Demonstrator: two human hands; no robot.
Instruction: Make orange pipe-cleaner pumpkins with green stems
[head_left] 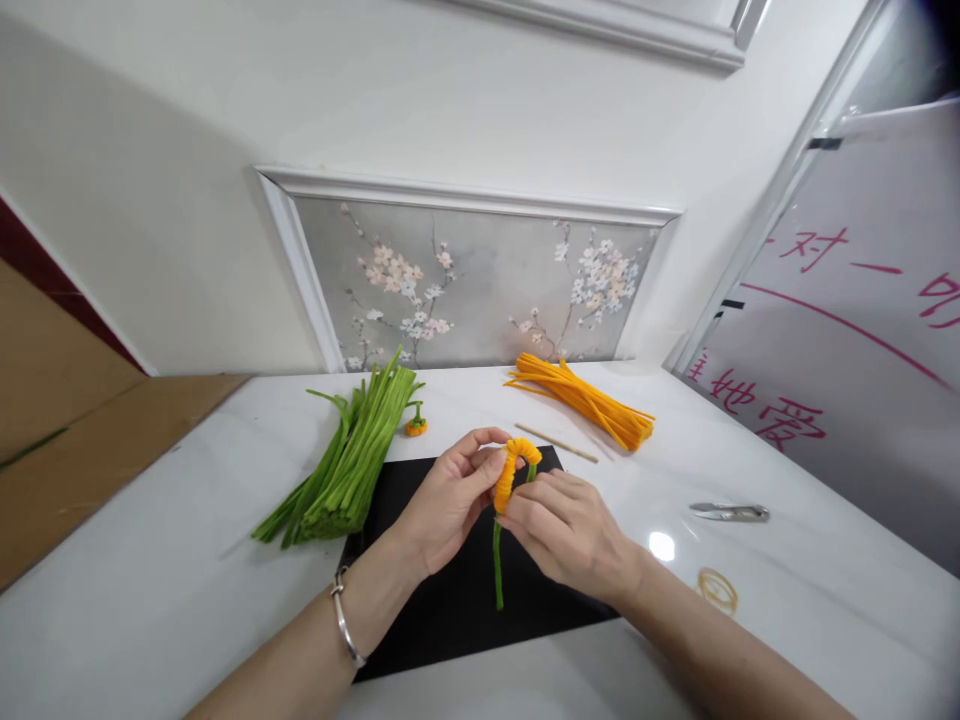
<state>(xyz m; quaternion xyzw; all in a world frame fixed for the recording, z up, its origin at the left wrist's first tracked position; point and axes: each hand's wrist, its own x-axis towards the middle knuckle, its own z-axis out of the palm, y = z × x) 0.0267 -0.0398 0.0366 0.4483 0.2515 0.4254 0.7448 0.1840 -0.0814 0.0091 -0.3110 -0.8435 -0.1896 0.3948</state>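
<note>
Dial: I take the orange coil (505, 485) as the centre, twelve pointing at the wall.
Coil: bent in an arch above the black mat (442, 635), ribbed all along, with green showing at both ends.
Green stem (498, 570): hanging from the coil's lower end towards six.
My left hand (454, 500): in from eight, thumb and fingers pinched on the coil's near-left side; a silver bracelet (344, 625) circles that wrist.
My right hand (574, 525): in from between four and five, fingertips closed on the coil's lower end, close to my left ones.
Green bundle (360, 460): at nine, lying just over the mat's edge.
Small orange-and-green piece (417, 426): at ten, beside the green bundle.
Orange bundle (585, 400): between one and two, lying slantwise.
Thin stick (555, 442): at two, between coil and orange bundle.
Clippers (730, 512): just past three, well apart from my hands.
Yellowish rings (718, 591): at four, near my right forearm.
</note>
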